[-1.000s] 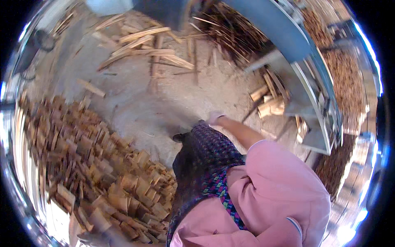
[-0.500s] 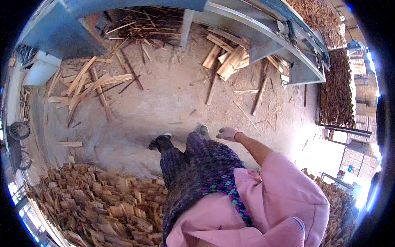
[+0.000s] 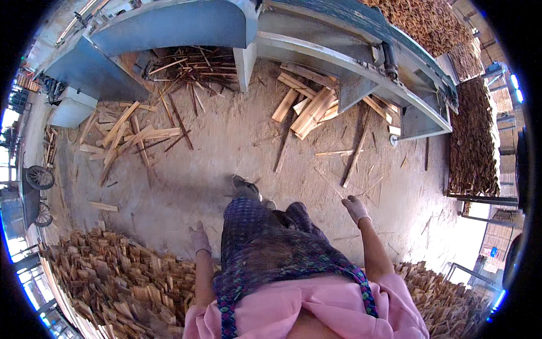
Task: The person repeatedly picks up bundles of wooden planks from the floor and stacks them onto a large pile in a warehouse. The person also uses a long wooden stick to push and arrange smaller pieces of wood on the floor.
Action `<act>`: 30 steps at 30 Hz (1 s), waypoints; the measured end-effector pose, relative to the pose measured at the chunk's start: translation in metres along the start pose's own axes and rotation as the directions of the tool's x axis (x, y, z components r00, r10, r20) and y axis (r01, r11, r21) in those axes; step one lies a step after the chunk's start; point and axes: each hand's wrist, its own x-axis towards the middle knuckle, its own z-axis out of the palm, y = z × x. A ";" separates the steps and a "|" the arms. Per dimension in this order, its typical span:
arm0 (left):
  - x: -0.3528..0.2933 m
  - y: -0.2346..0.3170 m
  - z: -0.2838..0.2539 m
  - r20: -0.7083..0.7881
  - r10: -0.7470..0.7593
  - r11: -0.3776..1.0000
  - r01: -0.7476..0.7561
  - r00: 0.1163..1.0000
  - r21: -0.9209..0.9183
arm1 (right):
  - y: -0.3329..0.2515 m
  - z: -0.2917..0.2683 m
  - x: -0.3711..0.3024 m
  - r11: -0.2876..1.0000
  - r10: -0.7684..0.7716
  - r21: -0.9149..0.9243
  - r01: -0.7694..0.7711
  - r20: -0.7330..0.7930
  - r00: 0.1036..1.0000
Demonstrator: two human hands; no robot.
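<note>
Dusty floor (image 3: pixel 248 147), woodpile (image 3: pixel 127 277), left hand (image 3: pixel 200 239) newly visible

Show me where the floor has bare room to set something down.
Floor between the left boards and right boards, ahead of the shoes, looks mostly bare. Crowded: among the sticks by the blue machine and the lower-left wood pile.

Both forearms (image 3: pixel 375 248) reached forward, well apart — the left hand (image 3: pixel 200 238) with fingers (image 3: pixel 199 227) loosely extended, the right hand (image 3: pixel 356 210) farther out, its fingers slightly bent.
</note>
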 end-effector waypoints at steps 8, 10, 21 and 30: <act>0.032 0.125 0.053 0.352 -0.007 0.998 -0.017 0.936 0.064 | 0.095 0.006 -0.003 0.992 0.124 -0.039 -0.118 0.218 0.968; 0.046 0.125 0.065 0.374 0.013 1.000 -0.011 0.927 -0.007 | 0.079 -0.002 0.002 0.988 0.152 -0.071 -0.136 0.321 0.935; -0.078 0.165 0.128 0.314 -0.045 0.962 0.126 0.948 -0.241 | 0.089 -0.104 0.148 0.977 -0.078 -0.152 0.147 0.384 0.920; -0.269 0.124 0.260 0.338 -0.368 0.848 0.462 0.866 -0.259 | -0.025 -0.266 0.318 0.900 -0.164 -0.322 0.294 0.374 0.913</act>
